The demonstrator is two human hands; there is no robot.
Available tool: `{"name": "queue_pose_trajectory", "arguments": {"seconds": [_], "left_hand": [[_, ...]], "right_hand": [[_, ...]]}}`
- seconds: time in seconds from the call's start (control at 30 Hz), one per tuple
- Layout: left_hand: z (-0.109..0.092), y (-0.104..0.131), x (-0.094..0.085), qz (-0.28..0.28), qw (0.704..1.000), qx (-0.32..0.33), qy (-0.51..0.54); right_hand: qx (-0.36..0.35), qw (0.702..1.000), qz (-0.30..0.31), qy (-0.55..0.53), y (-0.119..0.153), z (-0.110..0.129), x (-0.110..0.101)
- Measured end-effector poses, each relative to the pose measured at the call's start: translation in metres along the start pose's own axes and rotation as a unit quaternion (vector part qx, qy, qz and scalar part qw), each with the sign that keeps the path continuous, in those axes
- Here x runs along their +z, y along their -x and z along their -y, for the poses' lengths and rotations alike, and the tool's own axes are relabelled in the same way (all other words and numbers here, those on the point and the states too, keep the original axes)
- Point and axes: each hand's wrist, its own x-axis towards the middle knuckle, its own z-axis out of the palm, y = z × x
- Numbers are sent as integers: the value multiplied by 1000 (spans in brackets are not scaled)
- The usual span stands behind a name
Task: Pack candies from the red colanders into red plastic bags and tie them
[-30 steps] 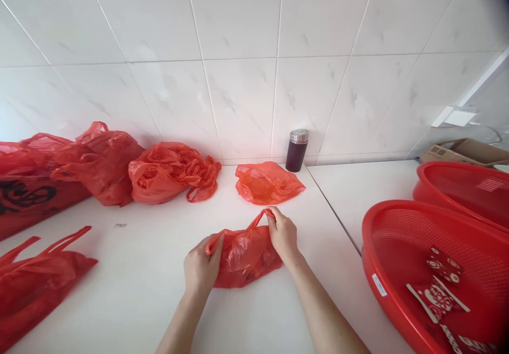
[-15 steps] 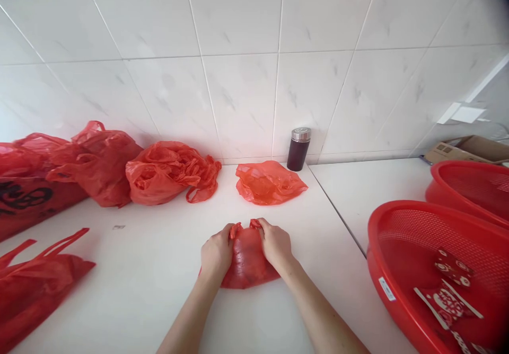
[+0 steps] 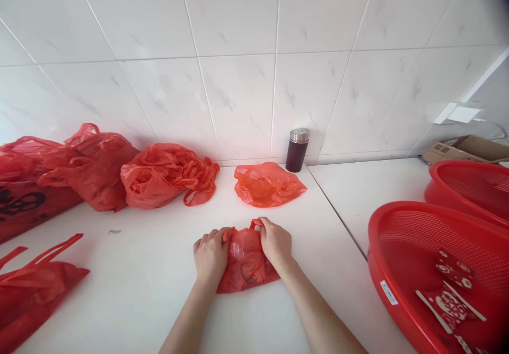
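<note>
A filled red plastic bag (image 3: 248,269) lies on the white table between my hands, with a dark printed pattern showing faintly through it. My left hand (image 3: 212,253) is closed on the bag's upper left side. At the upper right, my right hand (image 3: 275,241) pinches a twisted handle of the same bag. Just beyond, a crumpled thin red bag (image 3: 268,184) lies flat near the wall.
Several red bags (image 3: 167,176) line the wall at left, and another red bag (image 3: 43,290) lies front left. A dark bottle (image 3: 297,151) stands by the wall. At right are red baskets (image 3: 376,237), one holding red packets (image 3: 451,303), and a cardboard box (image 3: 449,152).
My left hand has shifted slightly left, and more of the bag's front shows between my hands. My right hand has hardly moved. The view has shifted a little.
</note>
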Motion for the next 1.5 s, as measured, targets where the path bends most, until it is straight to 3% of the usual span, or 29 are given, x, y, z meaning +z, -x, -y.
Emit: {"name": "queue_pose_trajectory", "arguments": {"seconds": [0.13,0.33,0.53,0.7,0.8,0.87,0.97,1.03,1.07,1.13,1.2,1.27,1.33,1.4,1.5], "left_hand": [[6,0,1,-18,998,-23,55],[21,3,-9,-17,977,-111,181],[40,25,-26,-4,940,-173,294],[36,36,-36,20,900,-218,377],[40,33,-49,16,901,-215,376],[44,32,-57,-18,906,-211,367],[35,36,-63,-130,914,-211,323],[15,44,-58,-198,937,-130,257],[3,47,-53,-212,953,-52,210],[-20,52,-40,-164,974,107,109],[-33,51,-28,-61,984,160,46],[-35,45,-21,19,990,141,27],[-28,36,-25,53,992,114,29],[-18,27,-42,72,993,88,43],[0,16,-84,120,988,48,79]], "right_hand": [[47,975,-37,-216,-5,-3,-6],[102,882,-37,-459,-16,-12,-22],[156,824,-53,-543,-19,-16,-24],[165,814,-51,-554,-14,-9,-19],[161,818,-44,-550,-11,-6,-21],[160,822,-42,-544,-10,-6,-21],[160,826,-49,-539,-11,-6,-20],[158,825,-51,-540,-11,-8,-19],[158,824,-51,-541,-12,-8,-19],[161,821,-50,-546,-12,-9,-20],[164,818,-45,-550,-11,-10,-22],[165,815,-41,-554,-9,-9,-24],[163,816,-38,-554,-9,-9,-26],[157,819,-34,-551,-8,-9,-27],[152,823,-21,-546,-10,-10,-25]]}}
